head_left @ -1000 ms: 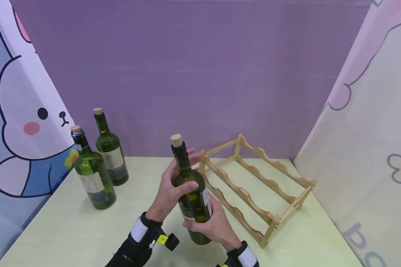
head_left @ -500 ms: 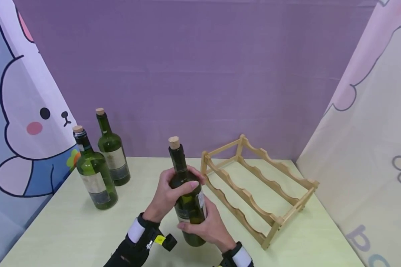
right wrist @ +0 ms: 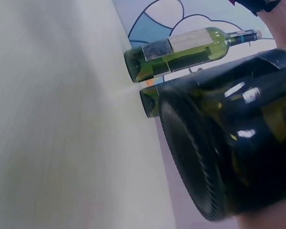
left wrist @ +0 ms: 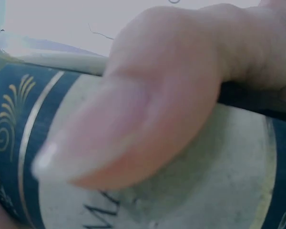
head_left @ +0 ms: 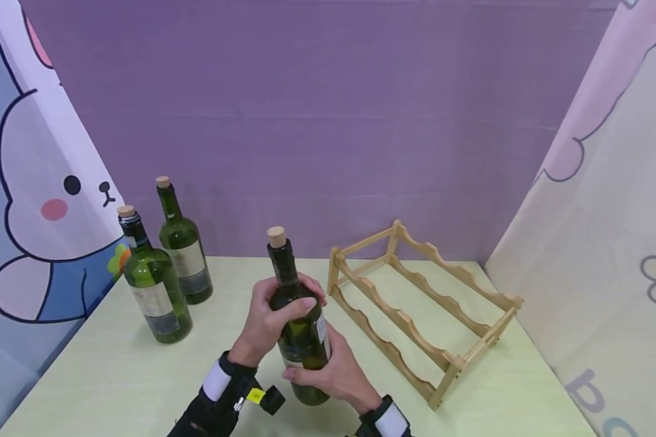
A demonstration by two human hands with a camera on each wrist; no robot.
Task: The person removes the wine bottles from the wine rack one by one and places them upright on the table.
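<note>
A dark green wine bottle (head_left: 283, 262) with a cork is held off the table between both hands, leaning slightly left. My left hand (head_left: 265, 321) grips its shoulder, thumb across the front and fingers round the far side. Lower down, my right hand (head_left: 339, 371) grips the body near the base. The left wrist view is filled by a thumb pressed on the bottle's cream and dark blue label (left wrist: 214, 186). In the right wrist view, the bottle's round base (right wrist: 186, 157) hangs clear of the table. The hands cover much of the label in the head view.
Two corked green bottles, one nearer (head_left: 154, 288) and one farther back (head_left: 181, 246), stand upright at left. To the right of the hands is a wooden wine rack (head_left: 404, 325) with scalloped rails. The pale table (head_left: 87, 376) meets a purple backdrop and printed side panels.
The held bottle has shifted left and slightly down, away from the rack. My left hand's fingers, spread out earlier, now wrap round the bottle. The rack and standing bottles have stayed put.
</note>
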